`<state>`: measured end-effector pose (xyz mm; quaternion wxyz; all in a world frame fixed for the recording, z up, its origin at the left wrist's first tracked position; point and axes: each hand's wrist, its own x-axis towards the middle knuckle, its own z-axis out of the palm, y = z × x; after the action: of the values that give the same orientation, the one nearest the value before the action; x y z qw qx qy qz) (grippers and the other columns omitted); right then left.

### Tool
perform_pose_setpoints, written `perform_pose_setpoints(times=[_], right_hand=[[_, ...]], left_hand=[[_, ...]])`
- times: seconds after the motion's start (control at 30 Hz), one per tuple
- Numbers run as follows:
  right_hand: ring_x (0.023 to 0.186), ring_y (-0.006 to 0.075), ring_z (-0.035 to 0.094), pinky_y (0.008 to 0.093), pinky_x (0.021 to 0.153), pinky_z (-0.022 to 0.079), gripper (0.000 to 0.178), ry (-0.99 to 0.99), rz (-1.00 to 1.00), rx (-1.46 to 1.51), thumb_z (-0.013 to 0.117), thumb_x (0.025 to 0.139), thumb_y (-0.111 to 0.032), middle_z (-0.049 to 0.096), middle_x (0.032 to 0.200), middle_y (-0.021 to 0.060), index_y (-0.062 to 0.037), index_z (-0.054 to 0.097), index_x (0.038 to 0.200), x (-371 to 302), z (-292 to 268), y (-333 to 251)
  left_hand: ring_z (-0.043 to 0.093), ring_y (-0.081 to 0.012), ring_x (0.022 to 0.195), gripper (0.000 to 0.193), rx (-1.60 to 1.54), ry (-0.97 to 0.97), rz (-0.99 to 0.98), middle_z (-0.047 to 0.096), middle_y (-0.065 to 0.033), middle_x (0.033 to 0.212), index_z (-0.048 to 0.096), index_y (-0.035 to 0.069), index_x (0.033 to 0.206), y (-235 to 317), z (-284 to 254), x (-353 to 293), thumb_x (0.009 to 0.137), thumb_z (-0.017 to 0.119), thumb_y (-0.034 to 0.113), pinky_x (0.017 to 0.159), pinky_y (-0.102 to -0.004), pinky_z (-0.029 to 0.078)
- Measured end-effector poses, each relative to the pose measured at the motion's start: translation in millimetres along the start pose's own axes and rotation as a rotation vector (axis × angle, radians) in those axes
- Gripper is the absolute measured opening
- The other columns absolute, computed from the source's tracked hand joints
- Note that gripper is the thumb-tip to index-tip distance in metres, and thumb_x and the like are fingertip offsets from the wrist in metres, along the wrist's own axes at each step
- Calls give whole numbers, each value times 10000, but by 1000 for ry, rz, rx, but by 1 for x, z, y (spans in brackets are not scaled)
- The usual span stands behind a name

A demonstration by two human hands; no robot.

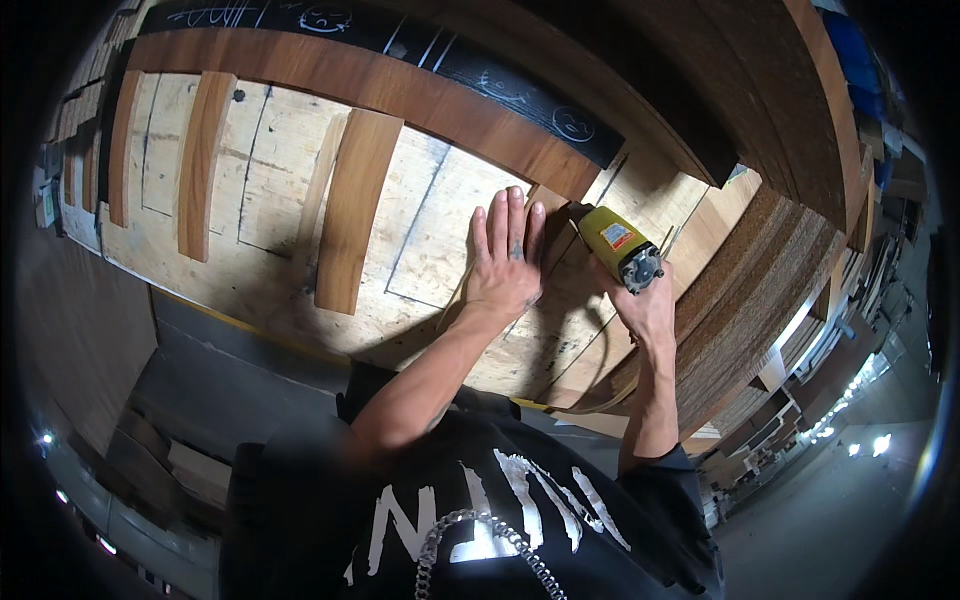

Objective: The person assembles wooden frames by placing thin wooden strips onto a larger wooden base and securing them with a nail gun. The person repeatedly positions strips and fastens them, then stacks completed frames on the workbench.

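Observation:
My right hand [643, 300] grips a yellow nail gun [610, 230] with a dark end cap. Its nose meets the corner where a short brown wooden slat [558, 235] runs up to a long brown board [330, 85]. Fingers stretched out, my left hand [507, 255] lies flat at the left side of that slat, partly covering it. Farther left, a wide slat [358, 215], a narrower slat [207, 165] and an end slat [124, 150] lie across the pale plywood top [410, 250], their far ends at the long board.
A black strip [480, 80] with chalk-like drawings runs behind the long board. Dark stacked panels [690, 90] rise at the far right, with layered brown boards [745, 300] below them. A hose [600, 400] curves near my right forearm. Dark guide lines mark the plywood.

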<state>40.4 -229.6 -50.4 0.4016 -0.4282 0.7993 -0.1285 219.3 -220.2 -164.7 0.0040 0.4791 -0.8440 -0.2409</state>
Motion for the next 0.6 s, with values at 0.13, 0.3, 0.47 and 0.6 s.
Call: perform_pose_setpoints(times=[0.13, 0.3, 0.47, 0.6], right_hand=[[658, 236, 738, 367, 626, 561, 270, 6, -4, -70, 796, 829, -203, 719, 717, 181, 35, 743, 944, 6, 5, 0], [671, 290, 741, 383, 633, 564, 253, 11, 8, -103, 783, 826, -188, 718, 725, 193, 38, 740, 933, 3, 4, -5], [696, 309, 746, 390, 644, 567, 252, -23, 45, -164, 775, 823, -184, 719, 743, 205, 39, 737, 935, 6, 2, -7], [706, 318, 746, 397, 649, 569, 242, -22, -22, -118, 769, 822, -178, 717, 748, 212, 42, 733, 915, 6, 1, -5]], left_hand=[[147, -520, 1527, 694, -3, 4, -8, 171, -373, 1625, 261, -55, 1577, 0, 1, 1, 954, 451, 186, 1217, -685, 94], [149, -519, 1526, 695, 70, 14, 9, 179, -372, 1623, 268, -43, 1579, -1, 1, 1, 958, 459, 205, 1215, -683, 105], [140, -525, 1526, 697, 12, 1, -5, 170, -379, 1623, 274, -42, 1576, -1, 0, 1, 958, 467, 215, 1210, -689, 105], [134, -522, 1529, 706, 29, -18, 1, 156, -381, 1625, 269, -42, 1577, 0, -2, 1, 955, 476, 218, 1212, -686, 102]])
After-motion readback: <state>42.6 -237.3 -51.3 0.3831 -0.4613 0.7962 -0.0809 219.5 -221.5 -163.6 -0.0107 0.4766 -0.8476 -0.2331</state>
